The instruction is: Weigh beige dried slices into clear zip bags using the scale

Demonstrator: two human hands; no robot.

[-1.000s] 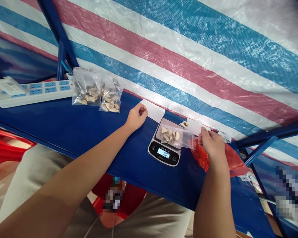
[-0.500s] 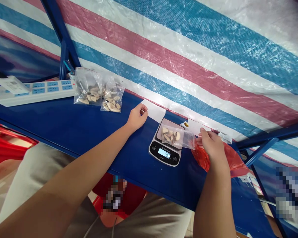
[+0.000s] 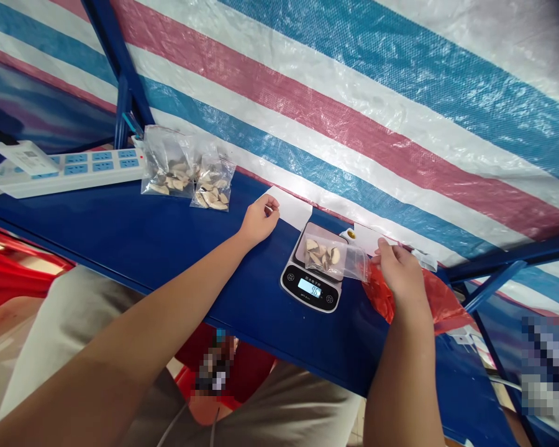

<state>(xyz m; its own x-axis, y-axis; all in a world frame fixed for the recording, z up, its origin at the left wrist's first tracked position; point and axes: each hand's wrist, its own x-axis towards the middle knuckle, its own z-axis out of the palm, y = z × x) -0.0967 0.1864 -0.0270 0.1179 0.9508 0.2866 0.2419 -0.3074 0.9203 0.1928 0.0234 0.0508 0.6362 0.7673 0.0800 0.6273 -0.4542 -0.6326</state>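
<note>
A black-and-white digital scale [image 3: 310, 287] stands on the blue table, its lit display reading about 9.6. On its pan lies a clear zip bag [image 3: 326, 256] with several pale dried slices inside; its mouth end hangs over the right side. Left of the scale, my left hand [image 3: 261, 218] rests by a white sheet of paper [image 3: 292, 208], fingers loosely curled and apart, nothing visible in them. My right hand [image 3: 401, 270] is over a crumpled red plastic bag [image 3: 440, 304], close to the zip bag's mouth. Its thumb and fingertips look apart; the palm side is hidden.
Two clear bags of similar slices, one [image 3: 168, 171] beside the other [image 3: 213, 186], stand at the back left next to a white power strip [image 3: 81, 174]. A small white roll [image 3: 351, 234] lies behind the scale. A striped plastic sheet [image 3: 335, 105] hangs behind the table.
The view has shifted slightly. Both hands, the scale and the bag on it stay in nearly the same places; the right fingertips have drawn back slightly from the zip bag.
</note>
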